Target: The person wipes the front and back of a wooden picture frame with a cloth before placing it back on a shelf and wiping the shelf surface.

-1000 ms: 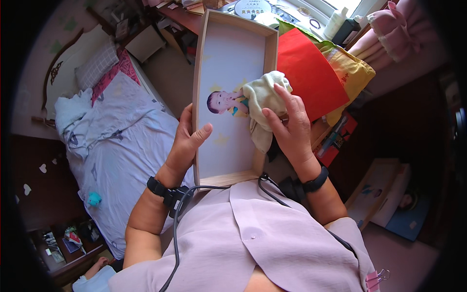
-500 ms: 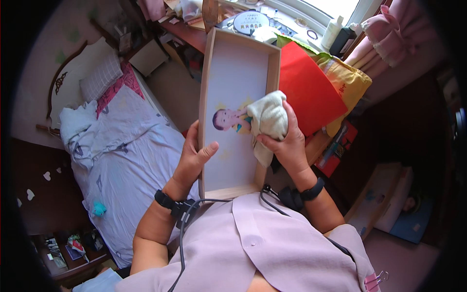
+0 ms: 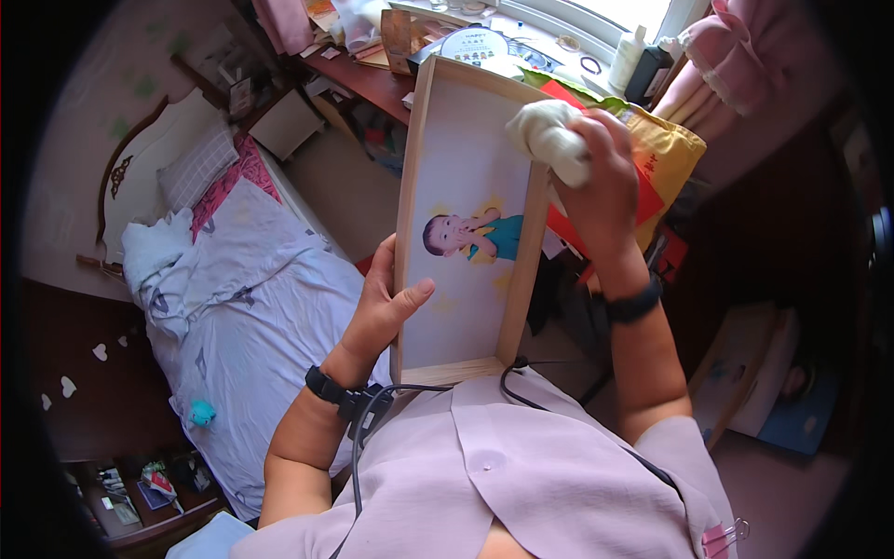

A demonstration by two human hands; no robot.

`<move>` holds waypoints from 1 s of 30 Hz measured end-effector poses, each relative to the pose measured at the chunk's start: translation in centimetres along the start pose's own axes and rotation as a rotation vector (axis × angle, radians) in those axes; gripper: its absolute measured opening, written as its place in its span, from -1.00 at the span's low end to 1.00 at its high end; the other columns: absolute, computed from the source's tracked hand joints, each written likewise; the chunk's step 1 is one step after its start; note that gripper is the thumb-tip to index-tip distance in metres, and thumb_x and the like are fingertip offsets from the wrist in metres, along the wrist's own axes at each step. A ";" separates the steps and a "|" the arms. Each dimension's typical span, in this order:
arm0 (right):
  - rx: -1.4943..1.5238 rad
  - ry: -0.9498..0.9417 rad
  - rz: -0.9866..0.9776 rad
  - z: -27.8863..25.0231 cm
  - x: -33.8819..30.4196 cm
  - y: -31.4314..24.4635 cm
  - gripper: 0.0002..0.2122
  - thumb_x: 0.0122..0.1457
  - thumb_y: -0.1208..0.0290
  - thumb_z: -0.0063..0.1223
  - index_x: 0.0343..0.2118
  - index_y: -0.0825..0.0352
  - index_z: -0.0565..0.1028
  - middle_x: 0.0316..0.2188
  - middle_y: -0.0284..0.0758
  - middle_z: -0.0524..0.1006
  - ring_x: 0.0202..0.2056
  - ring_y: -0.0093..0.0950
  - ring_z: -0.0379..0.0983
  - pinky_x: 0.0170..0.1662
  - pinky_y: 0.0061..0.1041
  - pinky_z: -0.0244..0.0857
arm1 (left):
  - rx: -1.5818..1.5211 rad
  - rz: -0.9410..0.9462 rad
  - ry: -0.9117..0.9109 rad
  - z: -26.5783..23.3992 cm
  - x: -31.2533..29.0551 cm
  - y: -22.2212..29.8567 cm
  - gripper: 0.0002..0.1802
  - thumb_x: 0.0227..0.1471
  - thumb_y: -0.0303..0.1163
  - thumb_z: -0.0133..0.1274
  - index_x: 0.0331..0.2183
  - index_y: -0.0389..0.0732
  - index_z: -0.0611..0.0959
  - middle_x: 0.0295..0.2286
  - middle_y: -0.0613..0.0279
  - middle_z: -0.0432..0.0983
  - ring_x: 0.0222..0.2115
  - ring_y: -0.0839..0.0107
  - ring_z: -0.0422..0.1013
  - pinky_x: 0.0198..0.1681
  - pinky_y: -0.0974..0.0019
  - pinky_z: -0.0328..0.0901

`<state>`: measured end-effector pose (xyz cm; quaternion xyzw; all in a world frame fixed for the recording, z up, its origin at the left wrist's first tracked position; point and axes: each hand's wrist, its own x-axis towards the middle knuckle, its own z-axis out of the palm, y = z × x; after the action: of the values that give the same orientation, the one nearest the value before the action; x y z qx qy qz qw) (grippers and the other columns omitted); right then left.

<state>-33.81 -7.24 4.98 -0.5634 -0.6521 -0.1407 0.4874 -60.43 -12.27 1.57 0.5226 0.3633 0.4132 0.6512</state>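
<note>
A shallow wooden box (image 3: 517, 321) with a white inner bottom is held up in front of my chest. A child's picture (image 3: 475, 238) is printed on that bottom. My left hand (image 3: 396, 293) grips the box's left wall, with the thumb over the rim and the fingers behind. Bunched in my right hand (image 3: 610, 182) is a pale cream cloth (image 3: 551, 138), at the upper part of the box's right wall. The cloth and right fingers are slightly blurred.
Behind the box, a red sheet (image 3: 652, 200) and a yellow bag (image 3: 675, 140) lie by the windowsill. Bottles (image 3: 629, 58) stand at the window. A cluttered desk (image 3: 372, 79) is beyond. To the left is a bed (image 3: 251, 317); dark cables (image 3: 358, 456) hang at my front.
My right hand has moved up and away with the cloth, from the picture to the upper right wall, uncovering the printed child. The box has shifted slightly right in view, still in my left hand.
</note>
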 end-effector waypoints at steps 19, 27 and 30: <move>0.967 -0.653 0.351 -0.7 -3.0 -0.9 -0.62 -0.21 0.49 0.21 -0.23 0.34 0.43 -0.42 -0.23 0.52 -0.34 -0.36 0.50 -0.23 -0.48 0.36 | -0.041 -0.055 0.029 -1.1 0.1 -1.0 -0.25 -0.06 -0.32 0.18 0.09 -0.25 0.17 -0.07 0.16 0.31 -0.04 0.40 0.25 0.04 0.34 0.15; 0.497 -0.094 0.233 4.3 1.0 -1.2 -0.59 -0.18 0.52 0.25 -0.17 0.30 0.45 -0.33 -0.23 0.53 -0.30 -0.42 0.50 -0.20 -0.49 0.37 | 0.012 -0.040 -0.116 0.3 0.8 -0.3 -0.19 -0.06 -0.26 0.19 0.12 -0.19 0.11 -0.04 0.14 0.28 -0.01 0.38 0.22 0.06 0.30 0.13; 0.593 -0.198 0.010 4.1 -0.1 -5.0 -0.57 -0.28 0.59 0.20 -0.22 0.30 0.45 -0.32 -0.17 0.48 -0.25 -0.17 0.44 -0.19 -0.38 0.35 | 0.006 -0.066 -0.099 -0.2 0.4 -0.5 -0.17 -0.06 -0.22 0.20 0.12 -0.18 0.11 -0.04 0.16 0.28 -0.01 0.41 0.22 0.05 0.31 0.13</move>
<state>-40.11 -5.91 4.69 -0.4111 -0.7061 0.1137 0.5653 -60.34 -11.93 1.03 0.5323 0.3488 0.3640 0.6801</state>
